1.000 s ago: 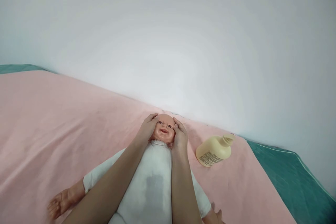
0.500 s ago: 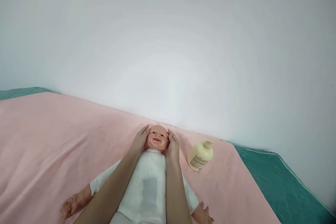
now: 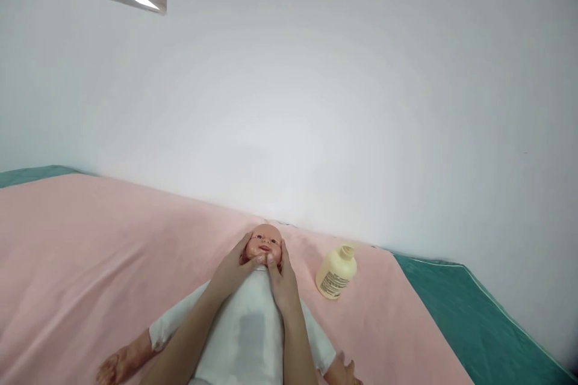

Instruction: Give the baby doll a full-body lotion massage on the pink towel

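On the pink towel, a baby doll lay face-up. Left hand and right hand cupped its chin, fingers pressed together. Head judged rigid, body soft and light; best held at the head.

Your one view sits on your head, facing forward and slightly down. Wall fills the upper frame; pink sheet runs close below. No second view overlaps.
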Motion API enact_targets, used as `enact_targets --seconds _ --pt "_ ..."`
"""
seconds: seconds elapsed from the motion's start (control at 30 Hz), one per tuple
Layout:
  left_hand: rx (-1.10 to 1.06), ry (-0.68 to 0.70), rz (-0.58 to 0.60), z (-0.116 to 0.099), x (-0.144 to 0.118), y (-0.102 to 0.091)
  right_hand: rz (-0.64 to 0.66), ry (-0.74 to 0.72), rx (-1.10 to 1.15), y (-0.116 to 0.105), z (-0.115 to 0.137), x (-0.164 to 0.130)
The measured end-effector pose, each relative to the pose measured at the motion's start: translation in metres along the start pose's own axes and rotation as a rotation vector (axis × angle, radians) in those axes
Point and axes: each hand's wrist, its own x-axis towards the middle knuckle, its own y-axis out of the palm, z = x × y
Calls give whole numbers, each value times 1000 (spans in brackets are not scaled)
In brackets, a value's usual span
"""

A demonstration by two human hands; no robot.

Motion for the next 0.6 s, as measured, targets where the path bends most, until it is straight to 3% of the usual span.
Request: enact_targets --seconds 0.37,0.6 --pt "15 -33 -18 1 4 -4 18 -28 29 3 -7 9" --pt "-7 -97 -23 -12 1 -8 27 -6 -12 -3 -11 11"
